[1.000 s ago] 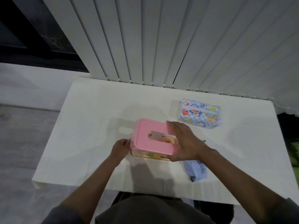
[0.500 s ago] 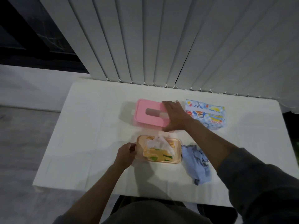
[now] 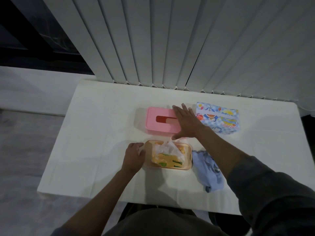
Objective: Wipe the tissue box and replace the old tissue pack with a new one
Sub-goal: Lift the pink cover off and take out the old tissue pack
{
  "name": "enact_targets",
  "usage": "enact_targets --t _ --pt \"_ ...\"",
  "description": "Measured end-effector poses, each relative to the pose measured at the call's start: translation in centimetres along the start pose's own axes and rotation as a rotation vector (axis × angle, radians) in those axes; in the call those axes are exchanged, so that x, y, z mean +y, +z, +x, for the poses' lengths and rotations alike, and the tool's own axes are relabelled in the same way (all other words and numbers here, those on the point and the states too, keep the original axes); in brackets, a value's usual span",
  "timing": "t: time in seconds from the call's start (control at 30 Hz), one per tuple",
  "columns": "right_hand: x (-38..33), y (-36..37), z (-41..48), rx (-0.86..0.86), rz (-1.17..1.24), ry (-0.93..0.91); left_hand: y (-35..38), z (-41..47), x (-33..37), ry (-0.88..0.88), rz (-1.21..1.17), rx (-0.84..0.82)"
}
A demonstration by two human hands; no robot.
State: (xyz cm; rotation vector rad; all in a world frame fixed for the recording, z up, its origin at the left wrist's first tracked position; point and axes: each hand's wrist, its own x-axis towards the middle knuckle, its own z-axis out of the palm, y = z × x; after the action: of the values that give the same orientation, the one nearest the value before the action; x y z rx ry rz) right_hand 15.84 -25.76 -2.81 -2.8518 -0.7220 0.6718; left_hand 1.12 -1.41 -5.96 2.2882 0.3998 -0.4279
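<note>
Tissue box (image 3: 187, 157) | L hand (image 3: 133, 157) grips left end | R hand (image 3: 186, 124) flat, fingers spread, on lid (image 3: 153, 129)

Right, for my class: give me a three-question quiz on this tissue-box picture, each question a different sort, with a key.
1. True or false: the pink plastic lid sits closed on the orange plastic box base.
2. Which lies beside the base's right end? A) crumpled blue cloth B) sponge C) spray bottle
3. Fill in: the ____ hand holds the base's left end.
Key: 1 false; 2 A; 3 left hand.
</note>
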Motion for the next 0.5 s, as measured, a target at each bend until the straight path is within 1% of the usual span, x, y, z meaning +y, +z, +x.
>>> enact_targets --t 0.07,0.1,0.2,0.23,0.27,0.3,0.4,0.5 --pt "-0.8 -0.2 -1.5 0.089 0.112 0.044 0.0 -0.2 0.6 -0.007 -0.066 -0.005" --pt "-1.3 0.0 -2.7 0.177 0.193 0.067 0.1 -0.4 0.9 -0.01 -0.098 -0.016" --pt "-3.1 1.8 -7.4 0.519 0.46 0.138 0.4 -1.0 1.9 -0.039 -0.182 -0.059" --pt "-3.9 2.9 -9.0 0.596 0.534 0.189 0.5 -1.3 2.2 -0.065 -0.216 -0.086" --pt "-4.9 4.3 -10.3 0.623 0.605 0.264 0.7 -1.7 2.4 -0.087 -0.255 -0.114" --pt "-5.8 5.6 -11.3 0.608 0.673 0.349 1.0 -2.1 2.6 -0.094 -0.285 -0.137" --pt "-7.6 8.8 -12.8 0.513 0.805 0.557 2.0 -3.0 2.8 -0.091 -0.331 -0.194" --pt "-8.2 10.0 -13.2 0.442 0.906 0.607 2.6 -3.7 3.4 -0.084 -0.384 -0.246"
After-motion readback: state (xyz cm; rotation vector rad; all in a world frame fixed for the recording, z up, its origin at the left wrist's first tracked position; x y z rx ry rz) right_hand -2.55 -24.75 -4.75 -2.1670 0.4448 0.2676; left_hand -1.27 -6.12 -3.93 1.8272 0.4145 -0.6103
